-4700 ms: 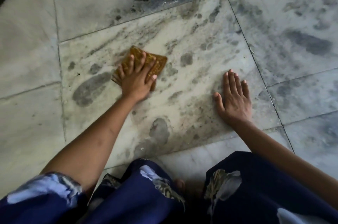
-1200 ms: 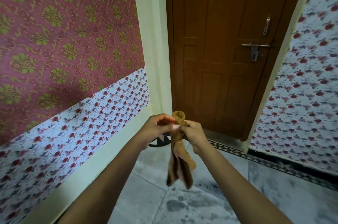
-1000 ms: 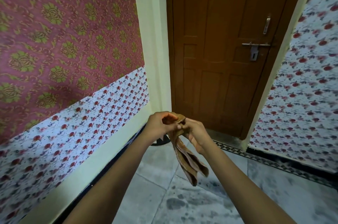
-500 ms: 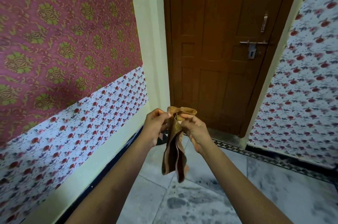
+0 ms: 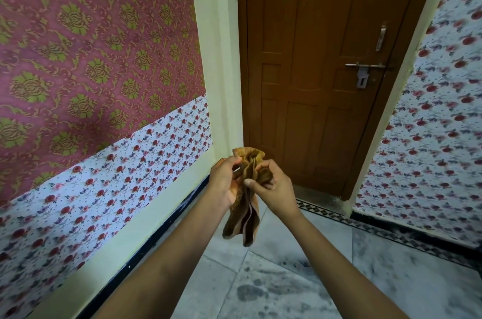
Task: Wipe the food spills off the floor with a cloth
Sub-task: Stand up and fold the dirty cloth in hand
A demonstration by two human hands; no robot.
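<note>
A brown-gold cloth point(image 5: 245, 217) hangs bunched in the air in front of me, held at its top by both hands. My left hand point(image 5: 224, 182) grips its left side and my right hand point(image 5: 273, 188) pinches its right side, thumb across the folds. The top of the cloth ruffles up above my fingers. Below, the grey marble floor point(image 5: 287, 287) shows dark damp smears and patches.
A shut brown wooden door point(image 5: 313, 71) with a metal latch point(image 5: 363, 71) stands straight ahead. Patterned wallpaper covers the left wall point(image 5: 91, 84) and the right wall point(image 5: 438, 136). A pale door frame point(image 5: 216, 58) and dark skirting line the floor's edge.
Earlier I knelt with my left hand pressing the cloth on the stained floor. Since then the view rose to the door, and both hands have gathered the hanging cloth tighter.
</note>
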